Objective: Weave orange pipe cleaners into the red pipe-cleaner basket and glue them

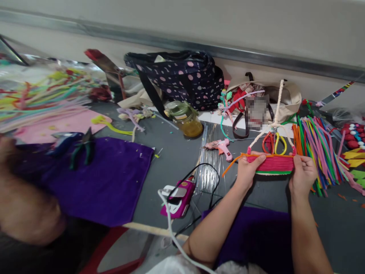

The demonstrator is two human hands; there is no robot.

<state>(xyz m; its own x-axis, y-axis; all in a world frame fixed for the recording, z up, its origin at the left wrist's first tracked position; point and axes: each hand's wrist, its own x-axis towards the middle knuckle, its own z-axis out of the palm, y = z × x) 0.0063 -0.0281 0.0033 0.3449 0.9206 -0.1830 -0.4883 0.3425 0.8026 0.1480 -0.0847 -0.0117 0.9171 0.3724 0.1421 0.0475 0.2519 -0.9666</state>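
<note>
Between my two hands is a woven pipe-cleaner panel (272,164), mostly pinkish red, with green and white rows along its lower edge. An orange pipe cleaner (232,166) runs along its top and sticks out past the left end. My left hand (248,171) pinches the left end, thumb on the front. At the right end, my right hand (302,173) grips the panel with curled fingers. A twisted cream pipe-cleaner hanger (280,102) rises above, its two arms meeting the panel's top corners. Scissors (281,144) with red and yellow handles lie just behind.
Bundled coloured pipe cleaners (322,148) lie at the right. A pink glue gun (224,148), a jar (185,120), a magenta device (179,199) with cables, and a dotted bag (182,80) stand left of my hands. Pliers (82,150) rest on purple cloth (114,182) near another person's arm (28,205).
</note>
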